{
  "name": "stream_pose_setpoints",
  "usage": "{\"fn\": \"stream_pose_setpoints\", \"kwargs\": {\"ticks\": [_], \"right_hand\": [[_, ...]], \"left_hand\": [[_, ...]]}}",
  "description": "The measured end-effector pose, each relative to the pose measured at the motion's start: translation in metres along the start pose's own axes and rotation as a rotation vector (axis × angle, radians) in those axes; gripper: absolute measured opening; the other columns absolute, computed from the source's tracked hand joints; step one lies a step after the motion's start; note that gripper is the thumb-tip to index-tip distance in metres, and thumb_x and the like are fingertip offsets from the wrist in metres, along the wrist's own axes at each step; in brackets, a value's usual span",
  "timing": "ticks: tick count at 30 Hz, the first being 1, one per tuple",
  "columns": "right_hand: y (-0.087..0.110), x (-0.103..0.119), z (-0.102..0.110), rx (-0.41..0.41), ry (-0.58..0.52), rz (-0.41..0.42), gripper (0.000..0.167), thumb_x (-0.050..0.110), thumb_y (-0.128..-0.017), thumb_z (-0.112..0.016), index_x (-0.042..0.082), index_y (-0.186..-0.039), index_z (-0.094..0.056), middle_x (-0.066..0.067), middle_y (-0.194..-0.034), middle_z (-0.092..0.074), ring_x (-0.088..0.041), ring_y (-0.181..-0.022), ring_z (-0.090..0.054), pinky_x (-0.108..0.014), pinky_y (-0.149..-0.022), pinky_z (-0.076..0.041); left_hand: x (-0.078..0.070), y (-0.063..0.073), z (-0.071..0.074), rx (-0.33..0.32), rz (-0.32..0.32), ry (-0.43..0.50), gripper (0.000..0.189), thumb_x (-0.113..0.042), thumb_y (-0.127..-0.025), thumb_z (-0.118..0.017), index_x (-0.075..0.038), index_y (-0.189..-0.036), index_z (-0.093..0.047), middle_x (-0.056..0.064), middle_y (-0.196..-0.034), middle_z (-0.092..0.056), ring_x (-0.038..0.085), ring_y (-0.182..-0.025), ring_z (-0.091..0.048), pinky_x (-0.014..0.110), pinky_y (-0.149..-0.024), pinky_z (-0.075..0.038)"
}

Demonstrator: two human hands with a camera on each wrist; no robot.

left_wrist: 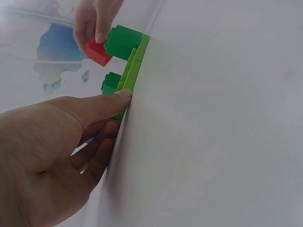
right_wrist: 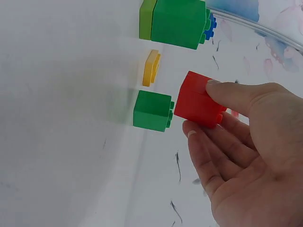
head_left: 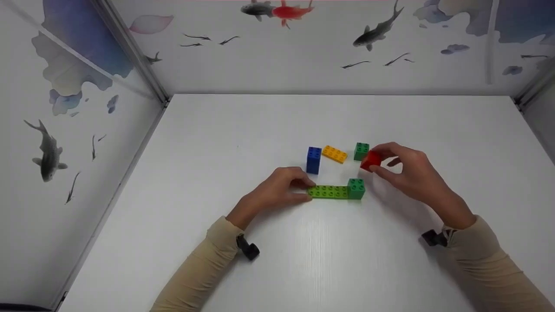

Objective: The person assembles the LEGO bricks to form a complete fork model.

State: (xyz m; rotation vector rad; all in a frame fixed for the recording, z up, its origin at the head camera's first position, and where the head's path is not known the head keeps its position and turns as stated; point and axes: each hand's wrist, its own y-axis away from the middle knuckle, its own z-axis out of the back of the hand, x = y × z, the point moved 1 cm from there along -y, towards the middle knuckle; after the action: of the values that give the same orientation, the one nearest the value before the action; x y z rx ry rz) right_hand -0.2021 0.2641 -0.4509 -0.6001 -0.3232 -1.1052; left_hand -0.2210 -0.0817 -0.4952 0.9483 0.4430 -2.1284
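My left hand (head_left: 284,186) pinches the left end of a flat lime-green brick strip (head_left: 328,192) on the table, thumb on the near side. A seam across the strip shows in the left wrist view. On the strip's right end stands a green brick (head_left: 356,189). Between thumb and fingers, my right hand (head_left: 405,171) holds a red brick (right_wrist: 196,99), raised off the table with its studs turned toward the palm in the right wrist view. Just behind the red brick, a second green brick (right_wrist: 153,111) sits on the table.
A tall blue brick (head_left: 313,160) stands behind the strip's left end, close to my left fingers. Beside it lies a flat yellow brick (head_left: 334,154). The white table (head_left: 243,125) meets printed panels (head_left: 303,65) at the back and left.
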Motion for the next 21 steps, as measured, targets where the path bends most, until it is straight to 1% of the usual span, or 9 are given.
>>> {"fn": "stream_pose_setpoints", "kwargs": {"ticks": [2,4,6,10,16,19,21], "right_hand": [[0.000,0.004,0.000,-0.016,-0.012,0.015,0.049,0.010,-0.093,-0.087,0.011,-0.137,-0.065,-0.004,-0.123,-0.078,-0.021,-0.109,-0.073,-0.021,-0.088,-0.062],[0.000,0.009,-0.001,-0.032,-0.024,0.033,0.050,0.011,-0.092,-0.087,0.011,-0.137,-0.065,-0.003,-0.123,-0.078,-0.020,-0.110,-0.073,-0.010,-0.088,-0.056],[0.000,0.013,-0.001,-0.050,-0.038,0.056,0.049,0.011,-0.093,-0.087,0.011,-0.137,-0.066,-0.003,-0.123,-0.078,-0.020,-0.111,-0.072,-0.003,-0.088,-0.050],[-0.001,0.022,-0.004,-0.063,-0.066,0.094,0.048,0.011,-0.094,-0.086,0.010,-0.137,-0.066,-0.004,-0.124,-0.077,-0.021,-0.112,-0.072,0.000,-0.089,-0.047],[-0.003,0.031,-0.013,-0.029,-0.090,0.118,0.049,0.009,-0.091,-0.088,0.011,-0.136,-0.066,-0.004,-0.127,-0.077,-0.022,-0.113,-0.073,0.000,-0.090,-0.047],[-0.005,0.034,-0.018,-0.013,-0.101,0.137,0.051,0.007,-0.090,-0.088,0.011,-0.136,-0.067,-0.004,-0.129,-0.077,-0.023,-0.115,-0.073,-0.002,-0.090,-0.049],[-0.006,0.036,-0.021,0.001,-0.104,0.141,0.051,0.007,-0.090,-0.088,0.011,-0.136,-0.067,-0.004,-0.130,-0.076,-0.022,-0.116,-0.073,-0.005,-0.091,-0.052]], "left_hand": [[0.000,0.000,0.000,0.003,0.003,0.000,0.029,-0.015,-0.094,-0.086,-0.014,-0.123,-0.080,-0.002,-0.115,-0.075,0.007,-0.106,-0.070,0.022,-0.097,-0.059],[0.000,0.000,0.000,0.005,0.002,0.003,0.029,-0.015,-0.094,-0.086,-0.014,-0.123,-0.080,-0.002,-0.115,-0.075,0.008,-0.105,-0.070,0.023,-0.097,-0.059],[0.001,0.000,0.000,0.004,-0.003,0.007,0.029,-0.015,-0.095,-0.086,-0.014,-0.123,-0.080,-0.002,-0.116,-0.075,0.008,-0.105,-0.070,0.023,-0.097,-0.059],[0.002,-0.001,0.000,0.004,-0.016,0.007,0.028,-0.015,-0.095,-0.085,-0.015,-0.123,-0.080,-0.004,-0.115,-0.074,0.007,-0.104,-0.069,0.022,-0.096,-0.059],[0.003,-0.001,-0.001,0.005,-0.014,0.012,0.028,-0.016,-0.095,-0.085,-0.016,-0.122,-0.080,-0.005,-0.114,-0.074,0.006,-0.103,-0.069,0.021,-0.096,-0.059],[0.003,-0.001,-0.001,0.002,-0.015,0.012,0.027,-0.015,-0.095,-0.085,-0.015,-0.122,-0.080,-0.005,-0.114,-0.074,0.007,-0.103,-0.070,0.021,-0.096,-0.060],[0.002,0.000,-0.001,-0.001,-0.020,0.004,0.027,-0.015,-0.095,-0.085,-0.015,-0.122,-0.080,-0.004,-0.114,-0.075,0.007,-0.103,-0.070,0.021,-0.096,-0.060]]}}
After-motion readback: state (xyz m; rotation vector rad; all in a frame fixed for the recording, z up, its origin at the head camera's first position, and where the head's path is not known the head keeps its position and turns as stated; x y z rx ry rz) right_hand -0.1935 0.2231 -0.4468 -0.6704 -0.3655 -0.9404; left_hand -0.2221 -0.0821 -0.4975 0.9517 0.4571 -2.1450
